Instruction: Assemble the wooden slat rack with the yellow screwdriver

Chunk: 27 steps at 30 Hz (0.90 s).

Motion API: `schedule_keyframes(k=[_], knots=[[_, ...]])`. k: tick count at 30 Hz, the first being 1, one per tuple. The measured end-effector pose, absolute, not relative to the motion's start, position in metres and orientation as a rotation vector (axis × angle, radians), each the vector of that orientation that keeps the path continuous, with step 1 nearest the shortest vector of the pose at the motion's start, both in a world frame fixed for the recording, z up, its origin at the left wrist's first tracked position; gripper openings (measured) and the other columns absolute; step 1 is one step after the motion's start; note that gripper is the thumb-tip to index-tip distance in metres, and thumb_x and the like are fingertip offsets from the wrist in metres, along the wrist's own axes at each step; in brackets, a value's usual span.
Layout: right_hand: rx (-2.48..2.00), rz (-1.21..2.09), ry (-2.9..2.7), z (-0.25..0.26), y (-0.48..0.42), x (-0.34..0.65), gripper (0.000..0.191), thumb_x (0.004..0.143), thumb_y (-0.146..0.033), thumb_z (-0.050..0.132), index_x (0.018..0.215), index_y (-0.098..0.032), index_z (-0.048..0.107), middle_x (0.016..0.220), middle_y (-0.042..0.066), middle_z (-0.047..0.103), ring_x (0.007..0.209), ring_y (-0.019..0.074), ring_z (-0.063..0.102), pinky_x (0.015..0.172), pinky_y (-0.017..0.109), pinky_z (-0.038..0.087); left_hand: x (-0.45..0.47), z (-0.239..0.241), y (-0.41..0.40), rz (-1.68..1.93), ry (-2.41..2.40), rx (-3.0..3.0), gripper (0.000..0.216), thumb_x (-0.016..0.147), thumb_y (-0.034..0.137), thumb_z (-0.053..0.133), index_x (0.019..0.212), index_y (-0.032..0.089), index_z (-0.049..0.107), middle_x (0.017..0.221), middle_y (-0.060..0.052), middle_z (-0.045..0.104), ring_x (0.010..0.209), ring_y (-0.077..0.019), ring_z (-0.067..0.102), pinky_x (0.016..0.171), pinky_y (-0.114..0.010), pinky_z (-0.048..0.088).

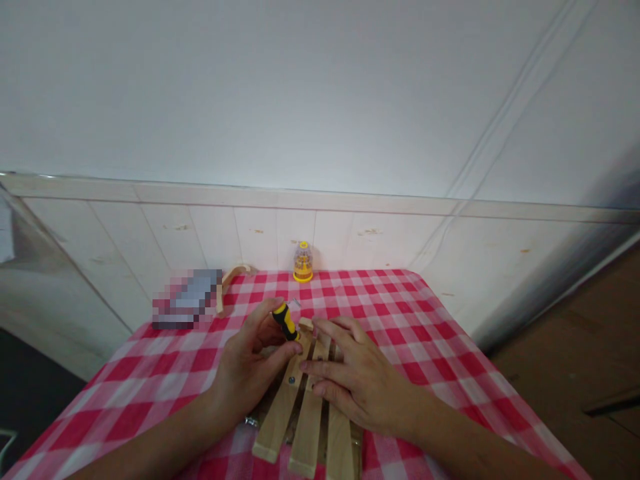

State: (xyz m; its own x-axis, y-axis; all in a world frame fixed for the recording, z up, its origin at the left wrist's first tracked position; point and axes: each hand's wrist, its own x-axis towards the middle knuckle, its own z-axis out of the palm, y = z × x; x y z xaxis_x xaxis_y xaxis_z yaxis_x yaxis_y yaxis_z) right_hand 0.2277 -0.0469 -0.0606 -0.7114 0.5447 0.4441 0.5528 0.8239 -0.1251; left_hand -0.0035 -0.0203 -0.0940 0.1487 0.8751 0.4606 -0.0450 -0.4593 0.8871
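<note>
Clamping left grip point(250, 367) on screwdriver point(286, 322), tip at wooden slats point(280, 417), right grip point(355, 387) spread flat on them

The left hand point(245, 373) and the right hand point(357, 387) sit close together in the middle of the table. The left one is wrapped around a small screwdriver point(286, 322), and the right one lies flat on the wooden slats point(310, 427). They fill the middle, so there is hardly any gap between them.

The red and white cloth point(425, 320) is bare on the right, out to the table edge, so a hand can move there. The left side near the front is bare too.

At the back, a little yellow jar point(303, 262) stands by the wall point(320, 227). At the back left lie a bent wooden piece point(231, 283) and a blurred thing point(186, 300) just beside it.
</note>
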Motion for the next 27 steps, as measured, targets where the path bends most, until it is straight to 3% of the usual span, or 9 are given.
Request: schedule_keyframes(k=[12, 20, 27], knots=[[-0.825, -0.020, -2.533, -0.0590, -0.0482, 0.2273, 0.032, 0.107, -0.037, 0.050, 0.128, -0.025, 0.071, 0.154, 0.014, 0.050, 0.139, 0.0307, 0.045, 0.114, 0.057, 0.041, -0.0031, -0.0928, -0.0219, 1.508, 0.936, 1.741, 0.051, 0.082, 0.019, 0.079, 0.128, 0.029, 0.059, 0.096, 0.001, 0.080, 0.081, -0.0200, 0.080, 0.070, -0.030, 0.067], [-0.841, -0.047, -2.516, -0.0610, -0.0477, 0.2275, 0.033, 0.106, -0.039, 0.051, 0.128, -0.026, 0.072, 0.149, 0.016, 0.052, 0.137, 0.0334, 0.043, 0.109, 0.056, 0.044, -0.0081, -0.0976, -0.0198, 1.312, 0.791, 1.881, 0.054, 0.096, 0.015, 0.063, 0.145, 0.035, 0.051, 0.120, -0.004, 0.079, 0.104, -0.0200, 0.079, 0.087, -0.031, 0.066], [-0.826, -0.027, -2.513, -0.0620, -0.0471, 0.2276, 0.034, 0.107, -0.039, 0.050, 0.127, -0.024, 0.073, 0.146, 0.017, 0.056, 0.139, 0.0337, 0.044, 0.111, 0.058, 0.043, -0.0092, -0.0978, -0.0213, 1.287, 0.691, 1.846, 0.055, 0.100, 0.011, 0.055, 0.149, 0.034, 0.047, 0.127, -0.008, 0.075, 0.114, -0.0198, 0.075, 0.096, -0.031, 0.062]])
